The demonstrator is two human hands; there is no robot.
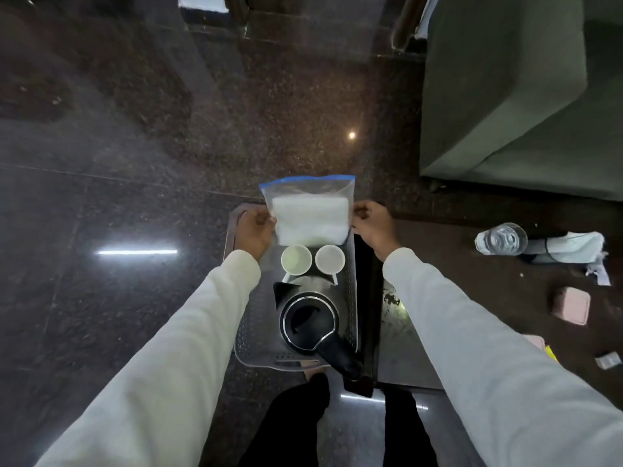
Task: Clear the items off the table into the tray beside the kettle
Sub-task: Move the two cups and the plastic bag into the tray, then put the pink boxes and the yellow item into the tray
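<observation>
We note the left hand (255, 230) closed on the left edge of a clear zip bag (308, 210) with a blue seal strip, fingers curled and pinching the plastic. The bag holds a white folded block; we cannot tell what it is. It hangs between the two hands over the far end of the perforated grey tray (251, 328), seal end far, bottom end near, so its long axis runs far to near, and its lower edge sits just above or on the tray floor; contact we cannot confirm. Just near of the bag stand two white cups (296, 260), side by side in the tray, and nearer again the black kettle (308, 320), lid up, handle pointing near and right. The right hand (372, 227) grips the bag's right edge in the same pinch. Both hands are level and about equally close to the bag, so neither leads. Our judgement: the coming move is a straight lowering into the free far strip of the tray, keeping the bag's near edge clear of the cups. Further right, on the dark table (472, 274), a clear glass (502, 239), a white cloth (573, 247), a pink block (571, 305) and small sachets (608, 360) remain to be cleared.
</observation>
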